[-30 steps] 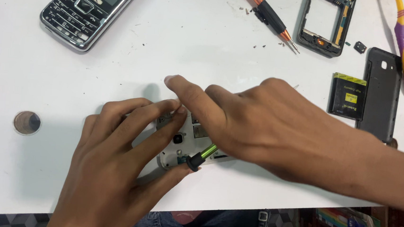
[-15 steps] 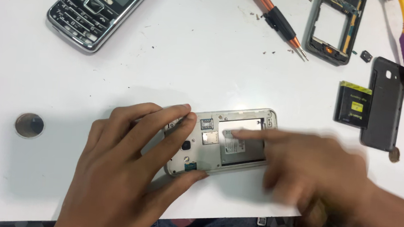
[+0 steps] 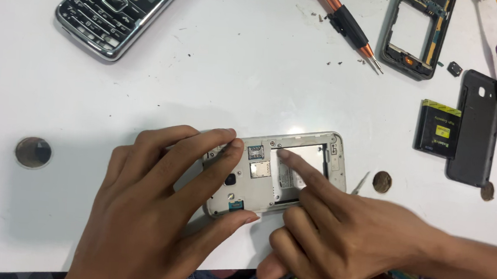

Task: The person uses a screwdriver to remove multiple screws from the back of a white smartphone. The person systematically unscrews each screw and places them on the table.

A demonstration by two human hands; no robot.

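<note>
Head view: an opened silver phone (image 3: 275, 173), back cover off, lies flat on the white tabletop (image 3: 218, 79). It is pinned at its near end by the left hand (image 3: 149, 220), grip closed across its edges; the right hand (image 3: 340, 245) presses one forefinger into the battery bay, grip clamped on nothing. The phone is judged light, rigid, fragile inside; the metal rim is best held.

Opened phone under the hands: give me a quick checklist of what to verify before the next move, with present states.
1. Opened phone held steady by left hand: ok.
2. Right hand index finger in the empty battery bay: ok.
3. Battery out, lying beside the back cover: ok.
4. Screwdriver within reach on the table: ok.
5. All screws removed: cannot tell.
</note>
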